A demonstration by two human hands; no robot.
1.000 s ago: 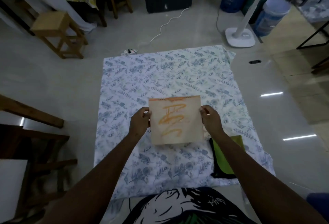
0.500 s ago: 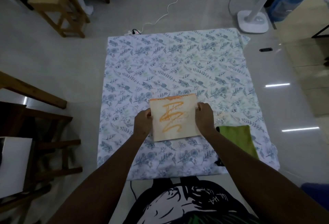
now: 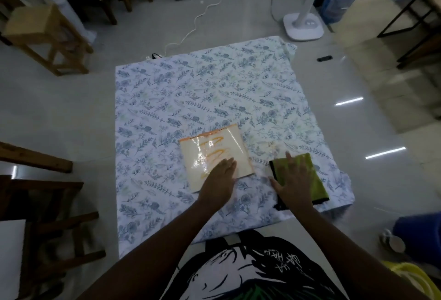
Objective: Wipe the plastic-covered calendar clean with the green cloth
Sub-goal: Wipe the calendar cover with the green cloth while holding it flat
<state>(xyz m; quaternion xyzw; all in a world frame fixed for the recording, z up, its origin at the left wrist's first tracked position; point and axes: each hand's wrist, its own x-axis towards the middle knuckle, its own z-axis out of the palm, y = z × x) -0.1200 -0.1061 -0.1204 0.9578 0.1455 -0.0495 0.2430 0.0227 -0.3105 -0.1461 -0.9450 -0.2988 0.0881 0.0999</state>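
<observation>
The plastic-covered calendar (image 3: 210, 149) lies flat on the floral sheet (image 3: 191, 89), cream with orange scribbles under shiny plastic. My left hand (image 3: 220, 178) rests flat on its near right part, fingers together, pressing it down. The green cloth (image 3: 310, 173), edged in black, lies on the sheet just right of the calendar. My right hand (image 3: 292, 180) lies palm down on the cloth's left half, fingers spread; a grip is not visible.
The sheet covers a pale tiled floor. A wooden stool (image 3: 45, 37) stands far left, dark wooden furniture (image 3: 35, 192) at near left. A white fan base (image 3: 303, 26) and its cable lie beyond the sheet. A blue bucket (image 3: 420, 233) sits near right.
The calendar went from being held up by both hands to lying on the sheet. My left hand now presses on it; my right hand moved right onto the green cloth.
</observation>
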